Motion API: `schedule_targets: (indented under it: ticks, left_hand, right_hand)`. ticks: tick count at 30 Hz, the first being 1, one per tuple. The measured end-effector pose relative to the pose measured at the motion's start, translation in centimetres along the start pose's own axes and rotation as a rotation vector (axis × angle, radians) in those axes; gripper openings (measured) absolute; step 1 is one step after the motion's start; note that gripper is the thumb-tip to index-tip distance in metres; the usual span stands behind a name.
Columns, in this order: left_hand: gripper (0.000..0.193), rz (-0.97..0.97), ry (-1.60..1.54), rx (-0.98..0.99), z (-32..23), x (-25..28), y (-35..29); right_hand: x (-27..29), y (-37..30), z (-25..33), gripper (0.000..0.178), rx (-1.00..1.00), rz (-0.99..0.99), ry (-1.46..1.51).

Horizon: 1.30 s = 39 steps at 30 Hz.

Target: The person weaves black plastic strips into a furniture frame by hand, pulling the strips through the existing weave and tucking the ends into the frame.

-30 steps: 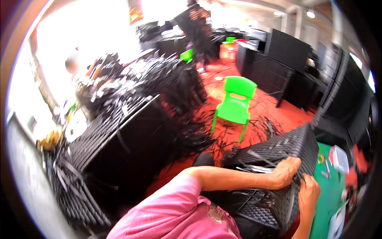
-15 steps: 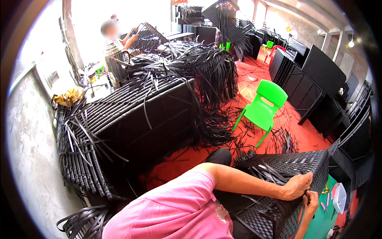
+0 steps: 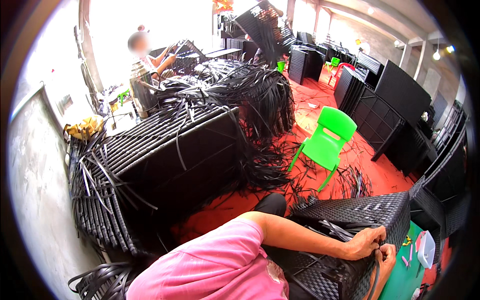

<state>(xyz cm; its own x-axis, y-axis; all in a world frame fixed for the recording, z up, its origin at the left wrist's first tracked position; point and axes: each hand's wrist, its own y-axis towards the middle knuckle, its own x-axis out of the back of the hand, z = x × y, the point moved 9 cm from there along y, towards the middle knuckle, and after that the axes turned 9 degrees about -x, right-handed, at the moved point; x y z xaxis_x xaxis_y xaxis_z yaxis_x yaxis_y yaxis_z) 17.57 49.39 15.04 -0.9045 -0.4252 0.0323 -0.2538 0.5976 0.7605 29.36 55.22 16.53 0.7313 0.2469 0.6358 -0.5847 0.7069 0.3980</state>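
Note:
A black woven rattan-style piece (image 3: 345, 207) with a boxy shape rests in front of me at the lower right. At its right-hand edge my left hand (image 3: 365, 243) is closed in a pinch, fingertips against the weave. Just below it my right hand (image 3: 384, 262) pinches a flat black plastic strip (image 3: 375, 282), whose tail hangs down past the wrist. The fingertips of both hands almost meet, and what lies between the left ones is hidden. Several loose black strips (image 3: 335, 231) lie inside the piece, beside my left forearm.
A green table (image 3: 406, 280) on the right carries a white tray (image 3: 426, 250) and pink-handled scissors (image 3: 409, 257). A green chair (image 3: 327, 145) stands on the red floor (image 3: 210, 215) among strip scraps. Stacked black panels (image 3: 185, 155) are at left; a person (image 3: 155, 62) works behind.
The whole view has shifted slightly. Both hands stay at the same edge, fingers a little rearranged. In the background, a raised woven panel has swung left.

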Motion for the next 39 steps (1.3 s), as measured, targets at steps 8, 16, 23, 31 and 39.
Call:
schedule_targets:
  ticks: [8, 16, 23, 31, 39]
  left_hand:
    - [0.013, 0.005, -0.006, 0.030, -0.7, 0.1, 0.0]
    - [0.008, 0.043, 0.066, -0.014, -0.9, -0.1, -0.3]
    - [0.007, 0.047, 0.081, -0.052, -0.6, -0.3, 0.0]
    - [0.007, 0.049, 0.071, -0.031, -0.7, 0.2, -0.5]
    - [0.008, 0.078, 0.192, -0.131, -2.7, -2.3, -0.6]
  right_hand:
    - [0.2, -0.6, 1.7, 0.022, 0.109, -0.076, 0.064]
    - [0.1, -0.9, 1.2, 0.030, 0.074, -0.116, 0.057]
    - [0.3, -0.7, 0.9, 0.022, 0.086, -0.120, 0.028]
    - [-0.2, -1.2, 1.7, 0.017, 0.085, -0.119, 0.066]
    - [2.2, -2.8, 0.3, 0.030, 0.083, -0.126, 0.031]
